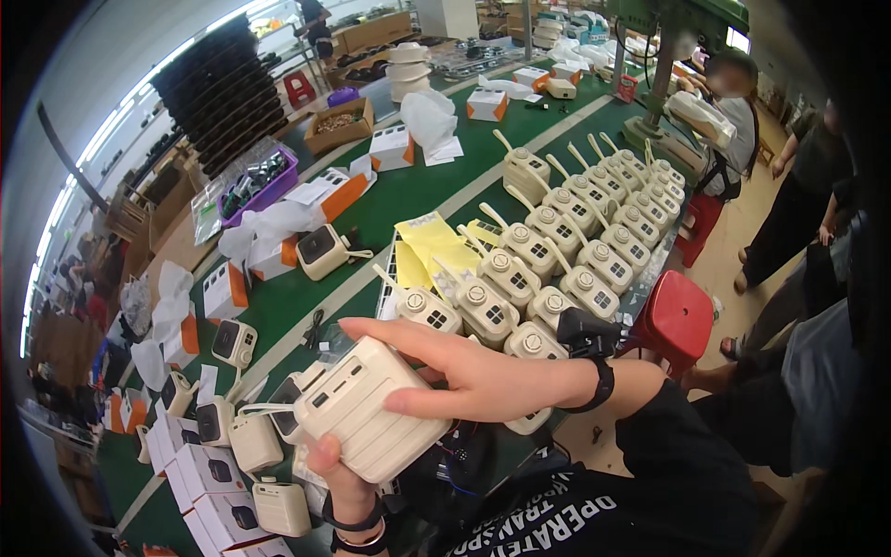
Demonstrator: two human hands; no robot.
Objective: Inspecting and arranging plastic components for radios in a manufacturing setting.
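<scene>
Between both my hands is a cream box-shaped device [367, 413] with ridged sides and small port slots along one face. My right hand [483, 371] reaches over its top and right side, thumb laid on the ridged face. From below, my left hand [342, 473] grips the lower left corner; its thumb shows and the other fingers are hidden behind the device. Just beyond stand rows of similar cream devices [529, 246] with round knobs, four-pane dark windows and strap loops. Yellow sheets [432, 246] lie beside those rows.
More cream devices [255, 441] and stacked white boxes [209, 469] crowd the left of the green table [371, 218]. A purple basket [283, 176] holds small parts. A black cable [314, 330] lies nearby. A green drill press [650, 111] stands far right, a red stool [673, 320] nearer. Other people are at right.
</scene>
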